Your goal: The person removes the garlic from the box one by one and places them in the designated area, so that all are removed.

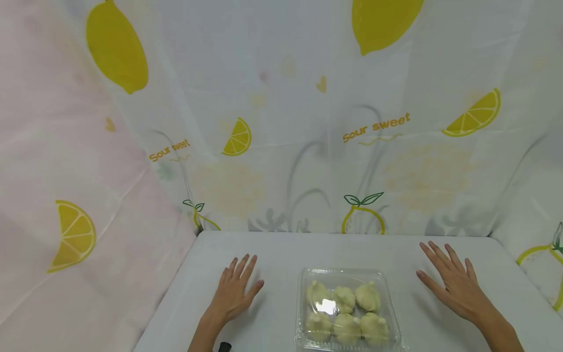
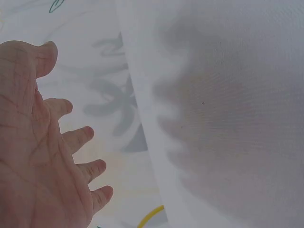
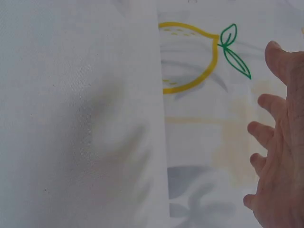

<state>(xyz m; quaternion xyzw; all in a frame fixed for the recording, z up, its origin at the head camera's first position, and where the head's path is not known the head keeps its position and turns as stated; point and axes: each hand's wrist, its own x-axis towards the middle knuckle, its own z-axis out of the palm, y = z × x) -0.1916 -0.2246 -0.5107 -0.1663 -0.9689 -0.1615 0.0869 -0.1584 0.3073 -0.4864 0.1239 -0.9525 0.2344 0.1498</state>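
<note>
A clear plastic box (image 1: 299,313) with its lid down sits on the white table in the head view. Through the lid show several pale, rounded, pleated pieces with knobbed tops, like buns or garlic bulbs (image 1: 347,328), in two rows. To the left of the box my left hand (image 1: 233,293) hovers palm down, fingers straight and spread, holding nothing. My right hand (image 1: 457,288) is held out to the right of the box, likewise spread and without anything in it. Both wrist views show the palm and fingers over the tabletop, with soft shadows below.
The white table (image 1: 272,254) ends at a hanging cloth (image 1: 281,186) printed with lemons, which also closes off both sides. A small black object (image 1: 225,347) pokes into view at the bottom edge, beside the left forearm.
</note>
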